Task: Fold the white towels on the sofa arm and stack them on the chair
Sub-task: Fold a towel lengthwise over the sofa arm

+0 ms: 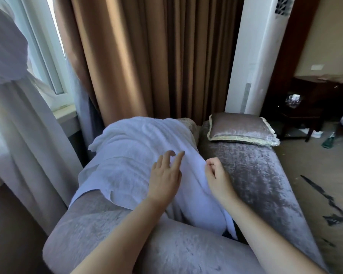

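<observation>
White towels [131, 155] lie draped in layers over the grey velvet sofa arm [99, 230], hanging down both sides. My left hand [164, 177] hovers over the top towel near its right side, fingers spread and relaxed, holding nothing. My right hand [216, 173] is at the towel's right edge with its fingers curled, pinching the cloth there. No chair is in view.
A grey cushion [242, 129] lies on the sofa seat [255, 184] to the right. Brown curtains [156, 56] and a white standing air conditioner [255, 56] rise behind. Sheer curtain and window are at left. Dark scraps lie on the floor [325, 194] at right.
</observation>
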Demonstrator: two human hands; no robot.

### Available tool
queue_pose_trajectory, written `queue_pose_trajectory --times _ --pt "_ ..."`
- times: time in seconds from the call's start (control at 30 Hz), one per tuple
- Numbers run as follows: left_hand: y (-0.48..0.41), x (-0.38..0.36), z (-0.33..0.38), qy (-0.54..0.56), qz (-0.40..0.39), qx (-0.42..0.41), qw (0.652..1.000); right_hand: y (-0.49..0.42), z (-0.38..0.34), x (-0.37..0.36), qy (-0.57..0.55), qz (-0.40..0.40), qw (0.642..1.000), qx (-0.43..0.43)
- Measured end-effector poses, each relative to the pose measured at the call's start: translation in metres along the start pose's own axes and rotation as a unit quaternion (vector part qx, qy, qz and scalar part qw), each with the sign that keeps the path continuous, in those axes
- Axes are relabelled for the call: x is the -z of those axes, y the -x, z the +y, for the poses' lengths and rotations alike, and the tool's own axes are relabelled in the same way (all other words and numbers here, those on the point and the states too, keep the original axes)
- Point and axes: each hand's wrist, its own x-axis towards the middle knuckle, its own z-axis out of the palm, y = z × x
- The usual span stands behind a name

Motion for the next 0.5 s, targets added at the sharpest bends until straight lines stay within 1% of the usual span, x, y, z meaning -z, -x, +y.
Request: queue_pose_trajectory --times 0.03,0.07,0.1,0.13,0.17,0.2,0.23,0.3,0.37,0.5 --pt "-0.008 0.006 0.0 -0.008 0.005 -0.023 1.0 0.002 -0.011 0.008 0.001 -0.028 0.999 0.019" --pt "-0.02 0.015 0.001 -0.019 -0.005 -0.073 0.997 0.005 -0.024 0.016 0.004 -0.055 0.998 0.038" --pt "-0.034 0.024 0.004 -0.029 -0.034 -0.134 0.99 0.007 -0.037 0.024 0.005 -0.073 0.996 0.055" --pt "-0.048 0.033 0.007 -0.029 -0.085 -0.187 0.978 0.008 -0.05 0.034 0.007 -0.085 0.994 0.071" --pt "-0.059 0.045 0.012 -0.026 -0.14 -0.216 0.966 0.011 -0.064 0.044 0.013 -0.093 0.992 0.084" --pt "-0.069 0.057 0.015 -0.027 -0.193 -0.226 0.954 0.013 -0.078 0.055 0.025 -0.106 0.99 0.093" --pt "-0.078 0.067 0.018 -0.041 -0.223 -0.227 0.947 0.016 -0.09 0.068 0.045 -0.124 0.987 0.096" --pt "-0.094 0.088 0.017 -0.138 -0.24 -0.249 0.928 0.022 -0.112 0.093 0.11 -0.161 0.977 0.091" --pt "-0.102 0.11 0.016 -0.233 -0.241 -0.271 0.902 0.027 -0.125 0.116 0.203 -0.183 0.958 0.088" --pt "-0.106 0.15 0.002 -0.309 -0.231 -0.261 0.885 0.037 -0.134 0.158 0.381 -0.196 0.901 0.067"
